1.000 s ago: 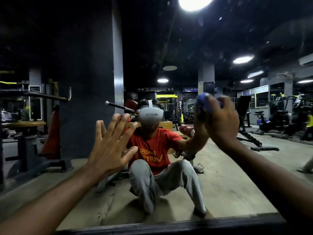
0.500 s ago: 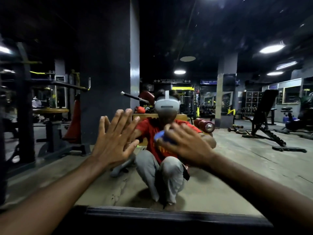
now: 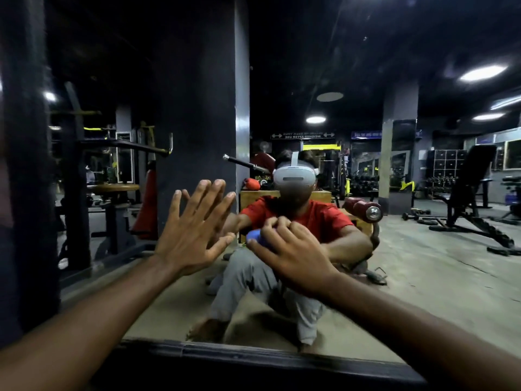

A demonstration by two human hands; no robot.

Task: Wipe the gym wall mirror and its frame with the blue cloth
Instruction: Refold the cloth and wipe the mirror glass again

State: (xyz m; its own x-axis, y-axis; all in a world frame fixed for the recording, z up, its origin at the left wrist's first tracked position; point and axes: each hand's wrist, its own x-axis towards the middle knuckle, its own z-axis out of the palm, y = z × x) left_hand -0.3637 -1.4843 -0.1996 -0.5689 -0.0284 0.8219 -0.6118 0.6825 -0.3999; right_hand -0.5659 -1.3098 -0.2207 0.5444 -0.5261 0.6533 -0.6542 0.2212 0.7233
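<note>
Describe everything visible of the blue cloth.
The blue cloth is bunched into a small wad of soft-looking fabric, mostly hidden under the right hand, whose curled fingers grip it. Only a rounded blue edge shows left of the knuckles. It appears pressed to the mirror, by the lower edge of the reflected red shirt.

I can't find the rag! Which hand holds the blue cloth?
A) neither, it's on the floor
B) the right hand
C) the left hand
B: the bunched blue cloth peeks out from under the curled fingers of the right hand, while the left hand is spread open and holds nothing.
</note>
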